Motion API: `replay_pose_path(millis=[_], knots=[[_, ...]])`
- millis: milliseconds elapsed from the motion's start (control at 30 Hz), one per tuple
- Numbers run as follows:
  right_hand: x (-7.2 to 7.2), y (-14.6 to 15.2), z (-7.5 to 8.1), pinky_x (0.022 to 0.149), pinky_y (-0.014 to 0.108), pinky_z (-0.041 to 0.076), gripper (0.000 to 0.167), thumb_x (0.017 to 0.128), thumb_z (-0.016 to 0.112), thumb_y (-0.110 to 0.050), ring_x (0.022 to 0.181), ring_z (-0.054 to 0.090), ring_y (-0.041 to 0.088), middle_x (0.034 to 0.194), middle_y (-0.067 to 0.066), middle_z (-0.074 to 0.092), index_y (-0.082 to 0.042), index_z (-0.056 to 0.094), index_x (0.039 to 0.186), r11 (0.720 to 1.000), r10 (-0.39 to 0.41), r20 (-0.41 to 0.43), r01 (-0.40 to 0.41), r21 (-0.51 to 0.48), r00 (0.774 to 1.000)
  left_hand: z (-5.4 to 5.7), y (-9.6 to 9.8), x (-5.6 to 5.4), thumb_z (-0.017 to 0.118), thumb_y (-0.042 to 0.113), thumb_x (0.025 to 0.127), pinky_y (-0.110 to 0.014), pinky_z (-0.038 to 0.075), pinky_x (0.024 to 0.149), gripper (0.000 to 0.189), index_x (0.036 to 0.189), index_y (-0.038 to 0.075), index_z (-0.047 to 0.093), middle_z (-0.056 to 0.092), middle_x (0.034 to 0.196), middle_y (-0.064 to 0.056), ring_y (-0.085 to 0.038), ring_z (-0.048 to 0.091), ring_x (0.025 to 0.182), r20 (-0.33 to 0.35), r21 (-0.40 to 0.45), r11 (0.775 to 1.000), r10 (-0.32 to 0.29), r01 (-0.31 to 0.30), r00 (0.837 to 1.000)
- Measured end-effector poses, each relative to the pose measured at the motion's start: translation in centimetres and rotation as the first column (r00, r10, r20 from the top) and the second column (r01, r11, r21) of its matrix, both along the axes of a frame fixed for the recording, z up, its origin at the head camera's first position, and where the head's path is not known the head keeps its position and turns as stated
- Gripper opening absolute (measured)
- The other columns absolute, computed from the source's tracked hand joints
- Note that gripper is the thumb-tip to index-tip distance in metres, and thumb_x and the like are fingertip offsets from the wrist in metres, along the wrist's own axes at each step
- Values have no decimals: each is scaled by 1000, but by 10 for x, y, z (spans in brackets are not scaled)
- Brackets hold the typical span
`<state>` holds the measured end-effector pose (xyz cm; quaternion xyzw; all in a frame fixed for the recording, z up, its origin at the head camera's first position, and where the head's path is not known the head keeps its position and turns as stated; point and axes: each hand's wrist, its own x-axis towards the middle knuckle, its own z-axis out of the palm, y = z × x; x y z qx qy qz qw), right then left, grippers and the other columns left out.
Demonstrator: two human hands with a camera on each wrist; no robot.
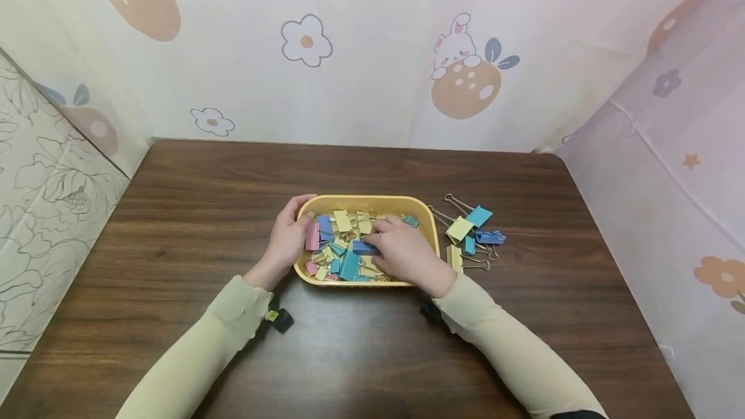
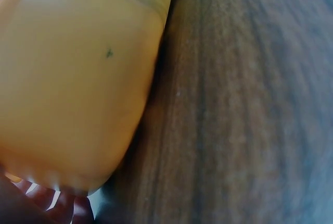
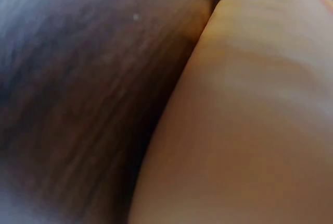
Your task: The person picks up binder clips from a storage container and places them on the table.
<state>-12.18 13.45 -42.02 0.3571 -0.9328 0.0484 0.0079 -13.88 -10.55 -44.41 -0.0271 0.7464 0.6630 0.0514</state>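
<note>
A yellow plastic basket [image 1: 372, 202] on the table is filled with colourful binder clips. My left hand [image 1: 289, 236] grips its left end, the thumb over the rim and the fingers around the outside. In the left wrist view, the fingers [image 2: 62, 206] curl around the far end of the basket wall [image 2: 78, 88]. My right hand [image 1: 404, 251] reaches inside among the clips, its fingertips right at a blue binder clip [image 1: 362, 248]. I cannot tell whether they pinch it. The basket's outer wall [image 3: 244, 130] fills much of the right wrist view, and that hand is hidden there.
Several binder clips lie loose right of the basket, among them a turquoise one [image 1: 479, 216], a yellow one [image 1: 459, 229] and a blue one [image 1: 491, 237]. The brown wooden table [image 1: 361, 354] ends at a patterned curtain [image 1: 372, 83] behind.
</note>
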Motion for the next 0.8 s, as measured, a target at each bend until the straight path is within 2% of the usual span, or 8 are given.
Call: replay_pose_path(millis=[100, 233, 367, 500, 600, 667, 733, 800], knots=[[0, -2, 0, 68, 32, 43, 19, 81, 74, -17, 79, 46, 19, 88, -2, 58, -15, 77, 99, 1000, -14, -23, 14, -2, 1000, -1, -1, 0, 45, 6, 104, -43, 35, 108, 34, 137, 9, 53, 56, 133, -12, -26, 50, 122, 1, 4, 1000, 2, -2, 1000], [-1, -4, -1, 70, 32, 45, 13, 82, 76, -21, 80, 48, 18, 88, -2, 60, -14, 76, 93, 999, -37, -20, 36, -12, 999, -1, -2, 0, 45, 6, 103, -43, 36, 107, 35, 137, 10, 52, 56, 132, -12, -27, 51, 121, 7, 14, 1000, 2, -2, 1000], [-3, -1, -2, 74, 32, 44, 18, 81, 79, -27, 86, 50, 16, 94, -4, 62, -15, 74, 94, 995, -74, 76, 78, -58, 994, -2, -1, 0, 45, 6, 103, -43, 36, 106, 34, 136, 10, 53, 57, 131, -11, -26, 51, 119, 0, 10, 1000, 9, -9, 1000], [-5, 2, 0, 79, 35, 44, 27, 81, 81, -35, 92, 51, 16, 101, -5, 63, -16, 71, 98, 979, -94, 210, 129, -161, 973, -3, -1, 1, 46, 6, 102, -43, 36, 107, 35, 136, 11, 53, 57, 131, -10, -25, 52, 119, 0, 1, 1000, 13, -13, 1000], [-7, 5, 2, 83, 36, 45, 30, 83, 81, -35, 92, 55, 16, 101, -4, 63, -14, 70, 101, 951, -81, 297, 164, -264, 951, -2, -1, 1, 45, 6, 102, -43, 37, 106, 35, 136, 11, 53, 57, 131, -10, -25, 52, 118, 3, 8, 1000, 9, -9, 1000], [-8, 6, 4, 83, 35, 47, 28, 83, 81, -31, 90, 58, 15, 98, -4, 64, -13, 71, 102, 919, -61, 359, 193, -343, 931, -2, 0, 1, 45, 6, 102, -43, 37, 106, 35, 136, 11, 53, 57, 131, -10, -26, 52, 118, 3, 18, 1000, 7, -7, 1000], [-10, 8, 4, 78, 33, 49, 26, 83, 82, -29, 86, 60, 15, 93, -4, 64, -12, 71, 101, 884, -34, 426, 226, -409, 904, -2, 0, 0, 46, 6, 103, -43, 36, 106, 35, 136, 11, 54, 57, 131, -11, -26, 52, 118, 4, 24, 1000, 7, -7, 1000], [-11, 10, 4, 71, 32, 51, 24, 83, 82, -26, 81, 61, 15, 90, -4, 65, -12, 72, 100, 849, 2, 499, 263, -459, 867, -2, 0, 0, 46, 6, 103, -43, 36, 106, 35, 136, 11, 54, 57, 131, -12, -27, 52, 119, 7, 28, 1000, 6, -7, 1000]])
